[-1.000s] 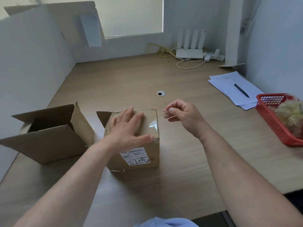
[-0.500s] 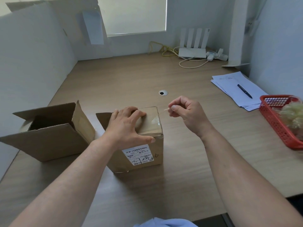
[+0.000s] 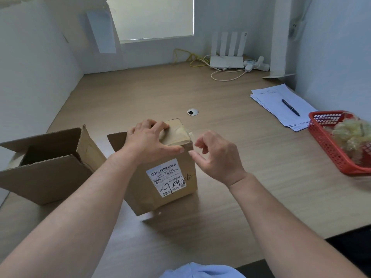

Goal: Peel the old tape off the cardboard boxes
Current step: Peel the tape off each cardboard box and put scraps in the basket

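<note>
On the tabletop, mid-frame, the left hand grips the box top and the right hand hangs loosely curled, empty, beside it — yanked sideways, the lifted tape could shred.

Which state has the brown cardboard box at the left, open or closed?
Open. The brown cardboard box at the left has its top flaps standing apart, and its dark inside is visible.

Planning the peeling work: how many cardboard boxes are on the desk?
2: an open box at left, and a labelled box at centre under the left hand. None seems hidden.
</note>
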Available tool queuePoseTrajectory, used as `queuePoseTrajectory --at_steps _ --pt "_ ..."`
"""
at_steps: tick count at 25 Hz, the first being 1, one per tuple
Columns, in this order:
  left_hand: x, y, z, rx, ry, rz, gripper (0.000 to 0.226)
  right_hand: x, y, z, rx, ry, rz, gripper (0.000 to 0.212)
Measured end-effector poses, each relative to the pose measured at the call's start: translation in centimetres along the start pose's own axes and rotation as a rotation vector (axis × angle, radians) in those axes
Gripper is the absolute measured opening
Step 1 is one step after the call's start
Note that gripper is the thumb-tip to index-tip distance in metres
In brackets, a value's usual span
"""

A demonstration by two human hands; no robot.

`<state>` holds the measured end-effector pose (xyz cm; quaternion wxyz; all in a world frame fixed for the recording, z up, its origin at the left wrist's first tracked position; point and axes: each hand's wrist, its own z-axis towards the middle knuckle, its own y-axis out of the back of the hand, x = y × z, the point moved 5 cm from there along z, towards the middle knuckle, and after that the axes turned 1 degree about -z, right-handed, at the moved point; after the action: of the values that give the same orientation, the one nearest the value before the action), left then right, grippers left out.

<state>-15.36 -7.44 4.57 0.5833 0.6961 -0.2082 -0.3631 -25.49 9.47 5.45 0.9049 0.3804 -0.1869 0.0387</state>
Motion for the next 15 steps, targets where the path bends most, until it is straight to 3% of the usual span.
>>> queuePoseTrajectory --at_steps 10,15 --pt "-0.6 -0.2 0.4 -0.003 0.031 0.032 0.102 1.5 -0.5 0.7 -0.25 0.06 -0.294 0.008" --pt "-0.4 -0.2 -0.2 -0.001 -0.031 0.025 0.097 0.5 0.6 2.0 -0.141 0.054 -0.152 0.013"
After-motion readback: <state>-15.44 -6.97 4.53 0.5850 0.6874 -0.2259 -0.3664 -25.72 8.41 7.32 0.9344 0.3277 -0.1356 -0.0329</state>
